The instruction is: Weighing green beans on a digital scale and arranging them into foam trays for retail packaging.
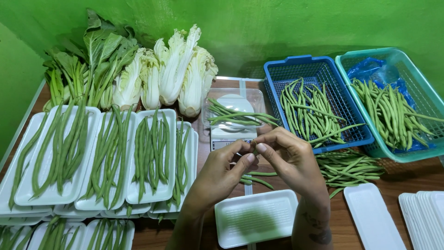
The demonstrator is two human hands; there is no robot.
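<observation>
My left hand point(222, 171) and my right hand point(289, 159) meet at their fingertips above the table's middle, pinching the end of a green bean point(253, 149) between them; most of that bean is hidden. Just beyond the hands a clear tray point(257, 99) with several beans rests on a small white scale point(229, 139). Below the hands lies an empty white foam tray point(256, 217), with two loose beans point(259, 178) on the wood beside it.
White trays of beans point(99, 194) cover the left side, with napa cabbages point(178, 69) and leafy greens point(88, 65) behind. A blue basket point(296, 62) and a teal basket point(418, 76) hold beans at right. A loose bean pile point(349, 166) and empty trays point(423, 210) lie nearby.
</observation>
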